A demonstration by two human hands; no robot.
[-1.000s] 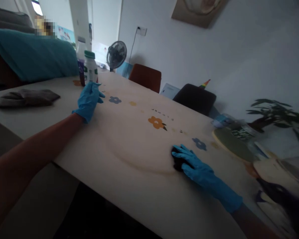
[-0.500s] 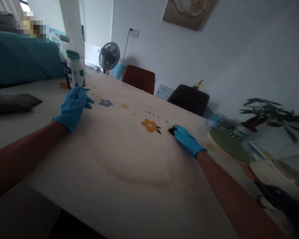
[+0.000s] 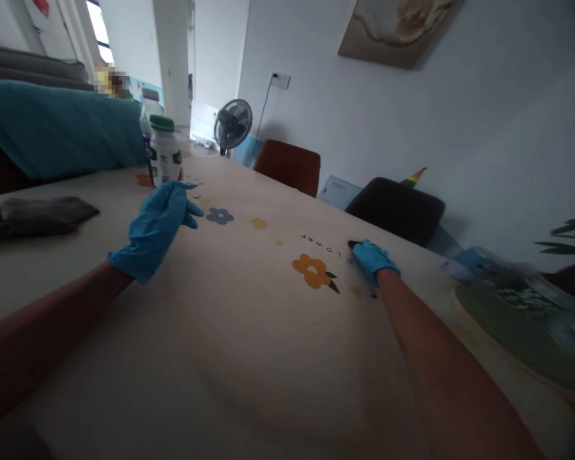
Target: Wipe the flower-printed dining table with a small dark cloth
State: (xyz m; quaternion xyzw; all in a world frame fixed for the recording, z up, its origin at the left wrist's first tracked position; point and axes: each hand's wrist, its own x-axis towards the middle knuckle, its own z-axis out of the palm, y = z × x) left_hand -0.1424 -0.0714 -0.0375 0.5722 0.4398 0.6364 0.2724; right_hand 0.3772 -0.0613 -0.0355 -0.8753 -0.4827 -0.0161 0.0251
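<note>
The surface [image 3: 249, 358] fills most of your view. It is a long pale cloth printed with flowers, running away from you toward the far wall, where a brown chair [image 3: 287, 167] and a dark chair [image 3: 397, 209] are pushed in along its far edge. A faint curved mark crosses the cloth close to you, between your two forearms.

At the far left a grey cloth [image 3: 33, 216] lies crumpled, well apart from both hands.

Your left hand [image 3: 156, 227] rests flat on the cloth with its gloved fingers spread wide, and it holds nothing. Its fingertips point toward a white bottle [image 3: 164, 158] with a green cap. The bottle stands upright just beyond them, near but not touching as far as you can see. A blue flower [image 3: 219, 216] sits just to the right of that hand.

Your right arm stretches much further out. Your right hand [image 3: 372, 260] is curled down over a dark pad [image 3: 354, 244] and presses it to the cloth. Only a small dark tip shows past the fingertips on the far left side, and the glove hides the rest, so you cannot tell its shape or long axis.

The pad lies under your right hand near the far edge, just right of the orange flower [image 3: 311, 270] and below the printed word. Your left hand is well apart from it, across the width of the cloth, so the right hand is the one on it. The mark lies back toward you from the pad, along the line of your right forearm.
</note>
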